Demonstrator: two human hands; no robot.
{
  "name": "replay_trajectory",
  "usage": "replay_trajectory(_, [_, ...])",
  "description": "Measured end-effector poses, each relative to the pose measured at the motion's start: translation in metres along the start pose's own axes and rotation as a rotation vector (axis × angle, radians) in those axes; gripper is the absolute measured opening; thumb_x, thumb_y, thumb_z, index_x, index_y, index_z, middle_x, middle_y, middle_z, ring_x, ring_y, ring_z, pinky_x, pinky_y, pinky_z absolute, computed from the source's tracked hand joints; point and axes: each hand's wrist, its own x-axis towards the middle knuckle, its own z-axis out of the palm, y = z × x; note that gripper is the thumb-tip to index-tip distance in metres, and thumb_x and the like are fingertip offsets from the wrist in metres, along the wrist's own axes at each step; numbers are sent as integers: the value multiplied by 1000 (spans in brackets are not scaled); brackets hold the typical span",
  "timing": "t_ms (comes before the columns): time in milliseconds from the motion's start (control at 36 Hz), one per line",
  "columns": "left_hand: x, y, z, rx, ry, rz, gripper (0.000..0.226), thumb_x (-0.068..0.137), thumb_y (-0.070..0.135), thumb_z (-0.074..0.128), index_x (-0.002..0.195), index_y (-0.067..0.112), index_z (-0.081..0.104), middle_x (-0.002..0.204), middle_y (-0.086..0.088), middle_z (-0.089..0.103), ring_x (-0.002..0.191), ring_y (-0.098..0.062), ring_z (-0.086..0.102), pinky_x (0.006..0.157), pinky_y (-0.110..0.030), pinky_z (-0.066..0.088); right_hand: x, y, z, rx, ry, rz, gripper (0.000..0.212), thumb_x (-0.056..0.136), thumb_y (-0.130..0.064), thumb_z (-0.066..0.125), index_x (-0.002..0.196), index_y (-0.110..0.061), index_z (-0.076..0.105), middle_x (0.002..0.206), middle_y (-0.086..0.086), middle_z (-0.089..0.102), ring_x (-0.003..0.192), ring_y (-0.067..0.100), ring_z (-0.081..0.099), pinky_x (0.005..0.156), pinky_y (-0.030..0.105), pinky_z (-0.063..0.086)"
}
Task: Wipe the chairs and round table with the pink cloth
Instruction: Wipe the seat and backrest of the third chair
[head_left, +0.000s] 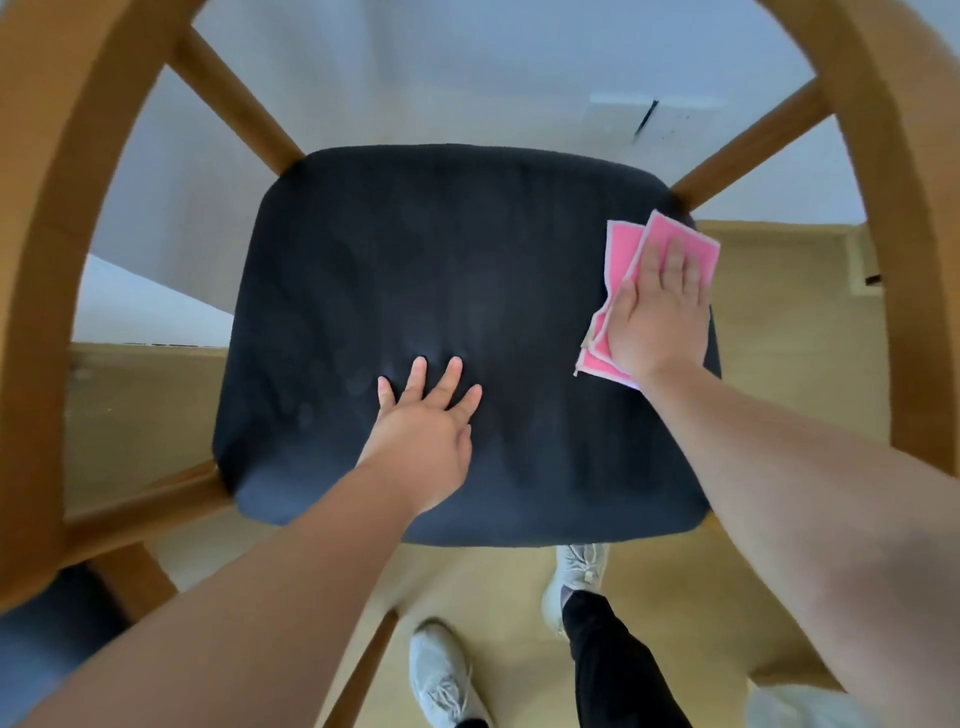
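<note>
On the dark seat (467, 260), the right hand (657, 317) presses the cloth (670, 234) flat, fingers together; the left hand (426, 421) rests, fingers spread.

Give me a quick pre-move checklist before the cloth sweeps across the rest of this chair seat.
1. Pink cloth lies under the right hand, palm flat: ok.
2. Cloth rests on the dark seat, at its right edge: ok.
3. Left hand presses on the seat near the front, bracing the chair: ok.
4. Sweep path is free: not ok, the left hand lies in it.
5. Seat is free of loose items: ok.
6. Cloth is damp or clean enough: cannot tell.
</note>
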Motion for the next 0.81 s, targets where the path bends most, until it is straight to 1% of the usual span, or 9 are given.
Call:
replay_trajectory(111, [1, -2, 2, -11, 20, 10, 53, 99, 33, 19, 151, 31, 9, 159, 1, -6, 144, -35, -6, 112, -58, 4, -58, 12, 10, 25, -27, 81, 60, 103, -36, 12, 156, -11, 0, 163, 14, 5, 150, 32, 3, 122, 43, 4])
replay_trajectory(250, [2, -4, 9, 9, 49, 16, 53, 99, 34, 20, 151, 30, 8, 159, 1, -7, 144, -36, -6, 112, -59, 4, -123, 27, 19, 60, -24, 128, 66, 97, -40, 4, 156, -12, 6, 163, 13, 9, 150, 32, 5, 122, 42, 2])
replay_trajectory(361, [0, -3, 9, 18, 85, 23, 53, 99, 34, 21, 151, 29, 10, 160, -1, -4, 144, -36, -4, 112, -60, 6, -160, 36, 28, 88, -41, 132, 71, 92, -42, 1, 155, -12, 11, 162, 13, 10, 150, 32, 5, 122, 44, 2])
replay_trajectory(417, [-5, -3, 9, -25, 110, 26, 54, 99, 35, 23, 151, 29, 11, 160, 0, -4, 144, -33, -5, 112, -58, 4, -162, 37, 29, 109, -28, 128, 71, 92, -42, 2, 155, -12, 13, 162, 13, 11, 150, 32, 5, 122, 44, 2])
replay_trajectory(500, [-21, -13, 12, -83, 150, 26, 54, 99, 32, 28, 150, 26, 14, 160, -1, 0, 145, -23, -3, 115, -50, 6, -159, 35, 31, 134, 9, 142, 70, 92, -41, 7, 155, -11, 17, 161, 14, 15, 149, 34, 9, 122, 44, 2])
replay_trajectory(611, [-59, -31, 21, -105, 182, -2, 54, 98, 25, 32, 150, 21, 20, 158, -1, 15, 145, -18, 9, 117, -38, 8, -162, 33, 32, 123, 28, 140, 68, 93, -39, 10, 154, -9, 18, 161, 17, 16, 149, 36, 10, 122, 46, 3])
replay_trajectory(667, [-78, -37, 23, -165, 206, -31, 51, 97, 22, 35, 147, 20, 27, 155, 0, 24, 142, -16, 19, 116, -32, 10, -161, 31, 32, 125, 43, 143, 68, 94, -39, 10, 154, -7, 20, 160, 18, 18, 148, 38, 12, 122, 47, 4])
replay_trajectory(750, [-101, -38, 22, -285, 272, -108, 46, 95, 17, 41, 141, 20, 43, 147, 2, 41, 130, -19, 38, 110, -28, 22, -162, 27, 32, 101, 36, 149, 70, 94, -40, 7, 154, -7, 18, 160, 18, 17, 148, 38, 11, 122, 48, 4])
replay_trajectory(806, [-113, -35, 22, -359, 305, -160, 44, 94, 15, 43, 138, 20, 47, 143, 3, 46, 127, -20, 42, 106, -28, 30, -163, 23, 32, 71, 25, 146, 70, 93, -39, 8, 154, -6, 17, 160, 19, 16, 148, 39, 11, 121, 50, 4])
